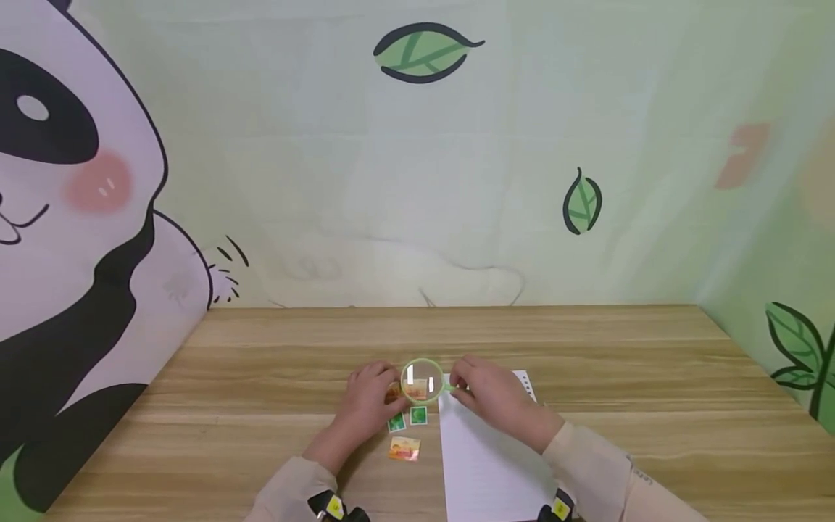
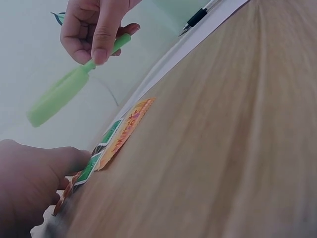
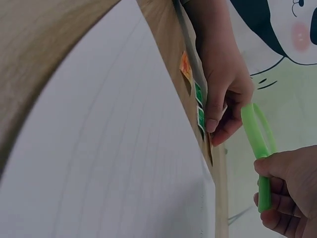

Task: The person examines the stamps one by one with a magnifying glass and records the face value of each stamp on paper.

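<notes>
My right hand (image 1: pixel 492 395) pinches the handle of a green-rimmed magnifying glass (image 1: pixel 422 380) between thumb and fingers. In the left wrist view the magnifying glass (image 2: pixel 59 96) is raised off the table and tilted. Through its lens an orange stamp shows. My left hand (image 1: pixel 368 397) rests at the table, thumb and fingertips spread around another orange stamp (image 1: pixel 392 392), partly hidden by the hand. Just below its thumb lie two green stamps with white borders, one tilted (image 1: pixel 396 422) and one straighter (image 1: pixel 419 415). Nearer me is an orange-yellow stamp (image 1: pixel 404 449).
A lined sheet of white paper (image 1: pixel 489 464) with punched holes lies to the right of the stamps, under my right forearm. A black-gripped pen (image 2: pixel 198 19) appears by the paper in the left wrist view. Behind the wooden table (image 1: pixel 261 348) stands a printed panda backdrop (image 1: pixel 326 159).
</notes>
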A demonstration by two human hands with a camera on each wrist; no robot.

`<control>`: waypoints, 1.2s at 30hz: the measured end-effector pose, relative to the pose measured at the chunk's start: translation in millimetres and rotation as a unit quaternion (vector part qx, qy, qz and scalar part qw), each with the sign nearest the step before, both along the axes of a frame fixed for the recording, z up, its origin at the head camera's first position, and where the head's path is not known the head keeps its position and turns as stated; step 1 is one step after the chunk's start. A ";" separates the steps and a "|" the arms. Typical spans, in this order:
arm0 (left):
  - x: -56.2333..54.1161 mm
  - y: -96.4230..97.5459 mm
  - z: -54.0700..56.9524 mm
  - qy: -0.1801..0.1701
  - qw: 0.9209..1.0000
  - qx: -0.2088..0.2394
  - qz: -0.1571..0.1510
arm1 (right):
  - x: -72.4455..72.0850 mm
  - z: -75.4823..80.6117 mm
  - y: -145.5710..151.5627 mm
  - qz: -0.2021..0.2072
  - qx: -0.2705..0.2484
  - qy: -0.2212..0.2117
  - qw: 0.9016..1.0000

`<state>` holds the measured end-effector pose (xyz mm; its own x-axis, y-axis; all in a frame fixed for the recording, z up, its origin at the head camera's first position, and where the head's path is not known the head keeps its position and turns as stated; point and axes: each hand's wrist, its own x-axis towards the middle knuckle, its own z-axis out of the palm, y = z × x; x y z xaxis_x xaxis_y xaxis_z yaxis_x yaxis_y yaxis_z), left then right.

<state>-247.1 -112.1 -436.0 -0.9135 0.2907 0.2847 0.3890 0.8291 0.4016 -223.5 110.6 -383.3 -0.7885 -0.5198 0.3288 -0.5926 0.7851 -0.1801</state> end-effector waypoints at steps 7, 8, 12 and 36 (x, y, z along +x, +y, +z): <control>1.3 1.4 2.4 0.009 1.000 0.029 -0.006 | 0.5 11.4 4.6 -0.022 -0.018 -0.032 0.999; 1.7 1.5 3.1 0.016 0.999 0.036 -0.009 | 0.4 13.1 5.4 -0.028 -0.023 -0.039 0.999; 4.0 2.9 6.5 0.039 0.998 0.045 -0.021 | 1.3 20.7 10.6 -0.043 -0.049 -0.062 0.996; 26.4 23.3 11.6 0.017 0.984 -0.017 -0.175 | 29.2 29.6 90.1 -0.159 -0.139 -0.094 0.973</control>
<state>-220.7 -88.8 -424.5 -0.7460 0.5954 0.2982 0.6657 0.6549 0.3576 -194.3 200.7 -353.7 -0.9549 -0.1510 0.2559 -0.2634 0.8286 -0.4940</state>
